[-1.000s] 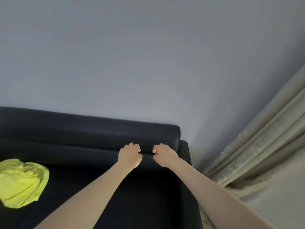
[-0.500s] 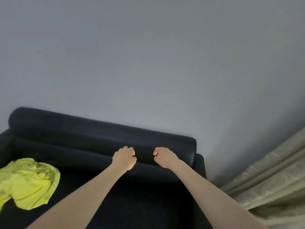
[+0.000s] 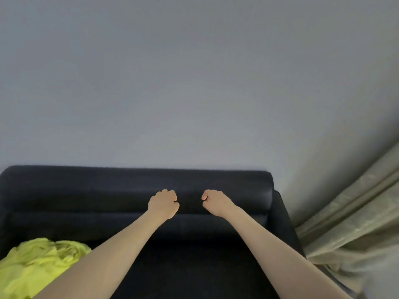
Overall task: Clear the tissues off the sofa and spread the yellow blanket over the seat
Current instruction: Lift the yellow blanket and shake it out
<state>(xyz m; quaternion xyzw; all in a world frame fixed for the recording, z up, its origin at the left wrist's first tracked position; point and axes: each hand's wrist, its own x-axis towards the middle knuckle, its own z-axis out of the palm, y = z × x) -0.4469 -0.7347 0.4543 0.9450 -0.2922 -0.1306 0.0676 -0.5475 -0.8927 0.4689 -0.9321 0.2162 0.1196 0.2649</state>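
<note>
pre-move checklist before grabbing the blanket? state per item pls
1. Left hand free: ok, curled into a fist with nothing visible in it.
2. Right hand free: ok, also a fist, nothing visible in it.
3. Tissues off the sofa: cannot tell. None on the visible seat, but the arms cover part of it and its front is out of frame.
4. Yellow blanket located: ok, bunched on the seat at the person's left.
5. Blanket spread: not ok, crumpled in a heap.
6. Hands on the blanket: not ok, both are held out toward the backrest, apart from it.
</note>
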